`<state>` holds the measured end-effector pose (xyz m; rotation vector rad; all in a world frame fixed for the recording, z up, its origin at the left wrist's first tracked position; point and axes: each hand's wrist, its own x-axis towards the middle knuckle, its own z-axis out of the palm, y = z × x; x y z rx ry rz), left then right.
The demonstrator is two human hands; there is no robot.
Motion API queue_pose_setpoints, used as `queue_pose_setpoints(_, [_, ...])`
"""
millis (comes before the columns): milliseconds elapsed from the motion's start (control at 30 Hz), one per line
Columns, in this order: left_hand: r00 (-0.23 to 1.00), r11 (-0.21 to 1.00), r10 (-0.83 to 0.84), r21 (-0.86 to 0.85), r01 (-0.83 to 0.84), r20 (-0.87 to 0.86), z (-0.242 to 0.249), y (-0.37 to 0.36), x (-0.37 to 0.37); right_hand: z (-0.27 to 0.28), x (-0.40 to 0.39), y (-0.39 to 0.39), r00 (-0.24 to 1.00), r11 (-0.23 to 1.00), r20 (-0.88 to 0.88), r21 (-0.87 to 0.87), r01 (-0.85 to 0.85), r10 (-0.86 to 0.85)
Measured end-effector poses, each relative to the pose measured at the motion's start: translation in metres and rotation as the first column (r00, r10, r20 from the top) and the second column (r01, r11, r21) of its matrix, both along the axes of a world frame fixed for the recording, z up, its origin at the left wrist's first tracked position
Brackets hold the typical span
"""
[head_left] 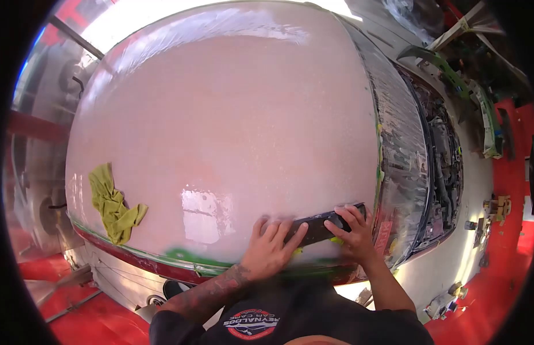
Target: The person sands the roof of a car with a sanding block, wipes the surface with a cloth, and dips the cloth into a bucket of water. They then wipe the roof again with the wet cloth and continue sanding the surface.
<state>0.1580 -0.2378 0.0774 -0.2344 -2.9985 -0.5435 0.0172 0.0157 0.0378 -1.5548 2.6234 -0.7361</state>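
A long black sanding block (317,228) lies flat on the wet, pinkish-white car roof (232,121), near the roof's close edge and its right corner. My left hand (273,244) grips the block's left end, fingers over its top and thumb along the near side. At the other end, my right hand (353,230) holds the block with its fingers bent over it. Small yellow-green bits show at the near side of the block by both hands. What lies under the block is hidden.
A crumpled yellow-green cloth (113,204) rests on the roof at left. Clear plastic sheeting (399,138) covers the windshield, with the exposed engine bay (445,167) beyond. Green tape (198,259) runs along the near roof edge. Loose car parts (485,115) stand at far right.
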Motion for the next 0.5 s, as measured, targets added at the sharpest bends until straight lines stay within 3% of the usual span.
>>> queue_pose_setpoints(100, [0.992,0.994,0.095,-0.038,-0.098,-0.088,-0.007,-0.054,-0.059,0.004,-0.093,-0.075,0.987,0.992,-0.112,0.058,-0.109,0.115])
queue_pose_setpoints(200, [0.951,0.956,0.240,-0.121,-0.266,-0.194,-0.010,-0.144,-0.133,0.003,-0.199,-0.195,0.960,0.966,-0.109,0.013,-0.258,0.258])
queue_pose_setpoints(300, [0.887,0.877,0.377,-0.204,-0.435,-0.267,-0.018,-0.248,-0.196,-0.008,-0.281,-0.332,0.954,0.955,-0.071,-0.041,-0.294,0.291])
queue_pose_setpoints(400, [0.862,0.832,0.485,-0.226,-0.507,-0.150,-0.016,-0.318,-0.232,-0.013,-0.297,-0.398,0.979,0.980,-0.060,-0.034,-0.197,0.195])
queue_pose_setpoints(500, [0.871,0.861,0.459,-0.156,-0.484,-0.174,-0.016,-0.307,-0.217,-0.007,-0.275,-0.380,0.988,0.990,-0.076,-0.026,-0.135,0.133])
